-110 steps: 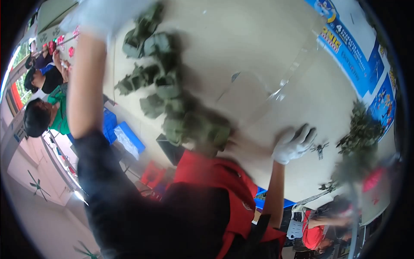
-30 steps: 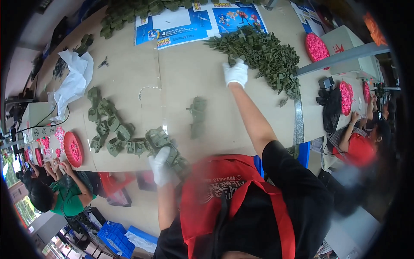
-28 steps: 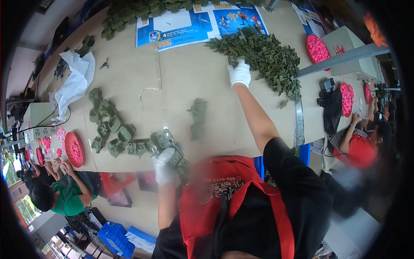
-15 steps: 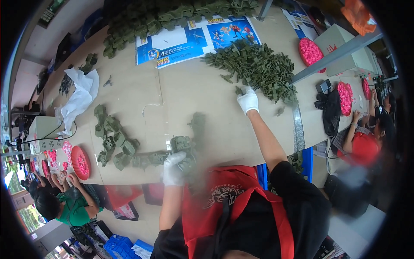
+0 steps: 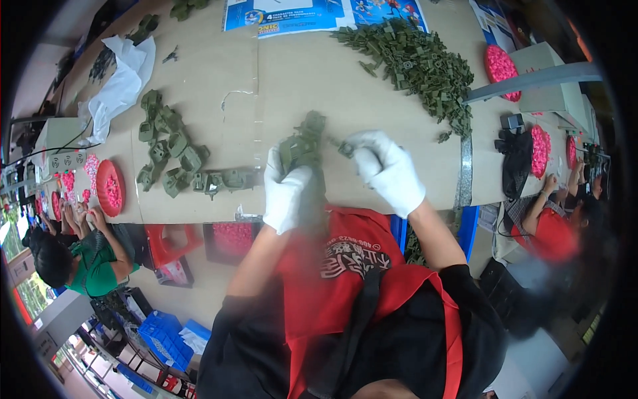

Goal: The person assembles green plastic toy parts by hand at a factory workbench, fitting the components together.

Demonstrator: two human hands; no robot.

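Note:
Both my hands wear white gloves. My left hand [image 5: 284, 193] is closed round an olive-green plastic toy vehicle body [image 5: 298, 153], held over the near part of the table. To its right my right hand [image 5: 387, 171] pinches a small green plastic part [image 5: 345, 149], a short gap away from the body. Another green piece [image 5: 312, 123] shows just beyond the body; a smear blurs it, and whether it is separate I cannot tell. A heap of small green parts [image 5: 425, 66] lies at the far right. Several similar green vehicle bodies [image 5: 174, 141] stand in a chain on the left.
Blue printed sheets [image 5: 299, 18] lie at the far edge. A crumpled white bag [image 5: 125, 76] is at the far left. A grey metal bar [image 5: 531, 85] crosses at the right. Red bowls of pink pieces [image 5: 114, 188] stand at both sides, where other people sit working.
My right hand has come back from the heap toward my left hand, now with a small green part. The view has shifted, and the left hand still holds the vehicle body.

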